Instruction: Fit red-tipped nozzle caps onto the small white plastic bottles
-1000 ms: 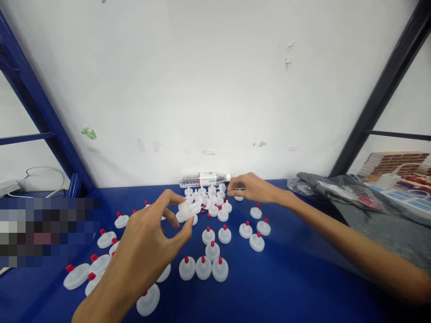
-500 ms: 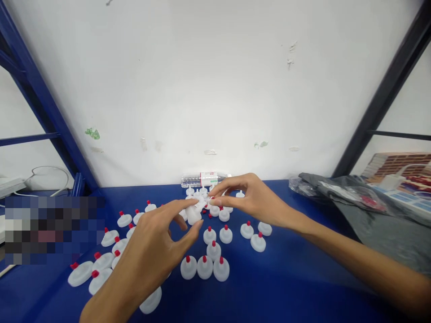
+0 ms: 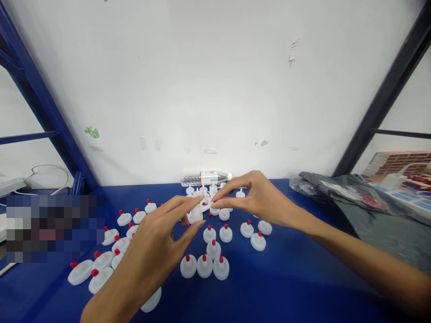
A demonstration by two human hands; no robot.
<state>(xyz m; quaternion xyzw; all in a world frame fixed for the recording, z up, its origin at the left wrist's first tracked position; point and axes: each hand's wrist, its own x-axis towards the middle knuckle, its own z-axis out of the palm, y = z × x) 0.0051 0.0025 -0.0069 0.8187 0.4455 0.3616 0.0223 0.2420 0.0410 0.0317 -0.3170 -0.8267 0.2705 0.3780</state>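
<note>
My left hand (image 3: 161, 237) is closed around a white plastic nozzle lid (image 3: 195, 216), holding it tilted so its spout points right. Thumb and forefinger of my right hand (image 3: 259, 197) pinch a small red tip cap (image 3: 214, 202) at the end of that spout; the fingers partly hide the cap. Beyond both hands lies a cluster of white nozzle lids with bare spouts (image 3: 203, 189). A loose red cap (image 3: 210, 215) shows beneath the hands. Nearer stand several white lids with red tips (image 3: 204, 268), and more capped lids (image 3: 101, 260) spread to the left.
A clear plastic bottle (image 3: 191, 180) lies against the white wall at the back of the blue table (image 3: 286, 278). Grey plastic bags (image 3: 336, 193) rest on the right. Blue frame posts (image 3: 43, 94) rise at the left, a dark post (image 3: 377, 94) at the right.
My right hand has brought its fingertips together on the red tip cap at the spout. The lid in my left hand has turned, so its spout now points right.
</note>
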